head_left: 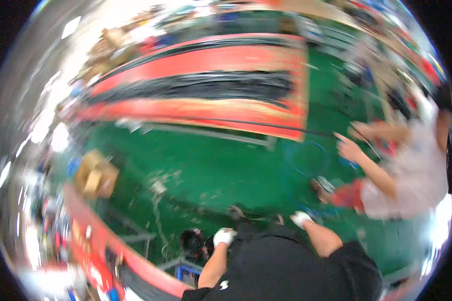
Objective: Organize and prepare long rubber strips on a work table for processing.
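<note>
My left hand (224, 236), in a white glove, hangs low beside my dark clothing, and its fingers are smeared by motion. On the other side, my right hand (301, 218), gloved in white too, hangs away from the table. Neither hand shows anything held, and their grip is too blurred to read. In front of me stands a long table with a red-orange top (266, 108). Bundles of long black strips (186, 86) lie along it. One thin black strip (316, 132) reaches past the table's right end to a co-worker's hand (349, 149).
The co-worker (407, 170) stands close on the right. Blue hose (289, 163) loops over the green floor (211, 165). Opened cardboard boxes (96, 175) sit at left. A second red-topped table (135, 263) is at lower left, near a blue crate (188, 275).
</note>
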The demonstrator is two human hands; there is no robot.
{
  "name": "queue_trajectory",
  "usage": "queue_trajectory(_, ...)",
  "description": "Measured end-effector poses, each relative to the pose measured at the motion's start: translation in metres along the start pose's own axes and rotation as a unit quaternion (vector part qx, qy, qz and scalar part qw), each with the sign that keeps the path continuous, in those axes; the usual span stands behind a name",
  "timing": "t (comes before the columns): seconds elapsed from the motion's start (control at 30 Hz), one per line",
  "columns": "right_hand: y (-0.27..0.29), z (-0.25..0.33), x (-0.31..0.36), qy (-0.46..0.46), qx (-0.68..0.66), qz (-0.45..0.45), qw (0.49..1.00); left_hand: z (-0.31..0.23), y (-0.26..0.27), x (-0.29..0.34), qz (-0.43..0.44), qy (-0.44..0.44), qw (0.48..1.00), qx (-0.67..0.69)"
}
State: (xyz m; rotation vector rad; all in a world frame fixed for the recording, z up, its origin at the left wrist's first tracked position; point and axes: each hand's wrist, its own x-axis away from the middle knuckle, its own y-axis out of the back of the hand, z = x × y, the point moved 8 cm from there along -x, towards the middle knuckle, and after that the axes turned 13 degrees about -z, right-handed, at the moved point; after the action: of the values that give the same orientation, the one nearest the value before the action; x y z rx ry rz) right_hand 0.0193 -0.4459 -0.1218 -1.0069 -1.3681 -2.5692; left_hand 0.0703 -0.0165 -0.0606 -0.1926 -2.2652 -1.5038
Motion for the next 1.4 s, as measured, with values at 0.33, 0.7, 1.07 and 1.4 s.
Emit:
queue_trajectory(0.33,0.026,-0.066,0.051,-0.180,-0.063,-0.041,0.981,0.032,0.000,-0.052,-0.055,0.045,0.993,0.090)
queue_trajectory(0.7,-0.025,-0.052,0.117,-0.319,-0.184,-0.105,0.924,-0.047,-0.010,-0.159,-0.001,-0.108,0.989,0.096)
queue_trajectory(1.07,-0.031,-0.033,0.123,-0.338,-0.263,-0.198,0.882,0.007,-0.021,-0.159,0.080,-0.130,0.988,-0.003)
queue_trajectory(1.4,-0.018,-0.073,0.092,-0.339,-0.237,-0.159,0.897,0.058,-0.004,-0.161,0.035,-0.022,0.999,0.023)
